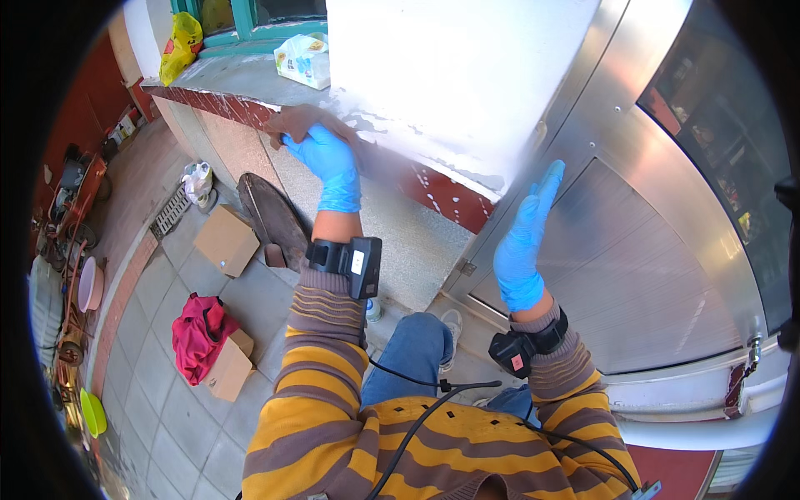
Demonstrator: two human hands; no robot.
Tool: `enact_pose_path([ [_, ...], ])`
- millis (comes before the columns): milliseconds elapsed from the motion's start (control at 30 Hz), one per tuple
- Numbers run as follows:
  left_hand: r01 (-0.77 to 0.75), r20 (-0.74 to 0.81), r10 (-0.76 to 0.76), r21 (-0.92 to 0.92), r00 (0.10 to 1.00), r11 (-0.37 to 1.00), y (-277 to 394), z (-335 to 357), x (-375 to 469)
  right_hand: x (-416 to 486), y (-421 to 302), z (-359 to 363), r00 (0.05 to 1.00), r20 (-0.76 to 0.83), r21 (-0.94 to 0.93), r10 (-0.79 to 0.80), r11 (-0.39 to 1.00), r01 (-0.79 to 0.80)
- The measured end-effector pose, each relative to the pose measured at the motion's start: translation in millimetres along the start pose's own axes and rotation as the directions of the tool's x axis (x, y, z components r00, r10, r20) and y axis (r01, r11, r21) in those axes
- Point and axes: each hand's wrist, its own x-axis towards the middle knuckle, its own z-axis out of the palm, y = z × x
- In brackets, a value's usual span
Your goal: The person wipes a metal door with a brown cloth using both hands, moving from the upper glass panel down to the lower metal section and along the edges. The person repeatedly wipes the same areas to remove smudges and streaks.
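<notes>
My left hand [325, 159], in a blue glove, grips a brown cloth [306, 120]. The cloth lies against the dark red painted edge [219, 111] of the window ledge [244, 78], where the ledge meets the white wall [450, 81]. White specks dot the red band [437, 194] further right along the wall. My right hand [528, 234], also gloved in blue, is raised flat before the metal door [625, 250]. Its fingers are stretched out and it holds nothing. From this angle I cannot tell whether it touches the door or its frame.
A tissue pack [304, 60] and a yellow plastic bag [182, 49] sit on the ledge. Below stand a dark oval board [269, 212], a cardboard box [226, 240] and another box [230, 372] with a pink garment [200, 337]. A drain grate [170, 211] lies farther left.
</notes>
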Motion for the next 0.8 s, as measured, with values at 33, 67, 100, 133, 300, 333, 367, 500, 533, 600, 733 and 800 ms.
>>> enact_pose_path([
  [33,0.015,0.025,-0.014,-0.013,1.000,1.000,-18.1,-2.8,18.3,0.8,1.5,7.4,1.000,-0.001,-0.007,-0.012,1.000,0.012],
  [67,0.031,0.049,-0.029,-0.028,0.998,0.999,-35.6,-5.4,37.5,2.2,3.4,15.2,0.999,0.006,-0.025,-0.052,0.998,0.052],
  [100,0.046,0.078,-0.043,-0.029,0.996,0.999,-51.9,-8.0,58.7,3.5,5.2,22.0,0.996,0.013,-0.044,-0.087,0.995,0.087],
  [133,0.062,0.106,-0.058,-0.030,0.993,0.998,-66.1,-10.8,78.9,2.3,6.3,28.9,0.992,0.018,-0.060,-0.121,0.991,0.122],
  [300,-0.019,0.069,0.020,-0.025,0.997,1.000,-112.5,-16.2,126.4,2.1,11.1,42.8,0.994,-0.086,-0.073,-0.071,0.995,0.064],
  [333,0.040,0.064,-0.042,0.034,0.997,0.999,-118.9,-18.6,135.4,2.2,12.0,43.7,0.993,-0.096,-0.066,-0.061,0.996,0.055],
  [367,0.106,0.079,-0.112,0.075,0.991,0.992,-124.8,-22.2,147.9,2.5,13.2,44.0,0.993,-0.110,-0.062,-0.052,0.997,0.046],
  [500,0.048,0.160,-0.080,0.199,0.984,0.979,-151.9,-31.4,183.0,3.2,16.8,45.4,0.989,-0.141,-0.068,-0.038,0.997,0.029],
  [533,0.040,0.124,-0.062,0.172,0.990,0.984,-158.9,-32.6,188.6,3.3,16.9,45.9,0.990,-0.140,-0.047,-0.025,0.999,0.019],
  [600,-0.043,0.238,-0.041,0.336,0.971,0.941,-171.0,-40.1,198.1,3.5,16.2,47.1,0.988,-0.152,-0.002,0.012,1.000,-0.013],
  [733,0.255,0.149,-0.294,0.234,0.944,0.938,-178.3,-36.9,205.0,3.4,12.1,48.0,0.987,-0.153,0.013,-0.042,0.999,0.044],
  [800,0.349,0.035,-0.377,0.306,0.926,0.886,-166.5,-28.8,193.3,3.7,10.7,47.0,0.988,-0.135,0.025,-0.075,0.997,0.079],
])
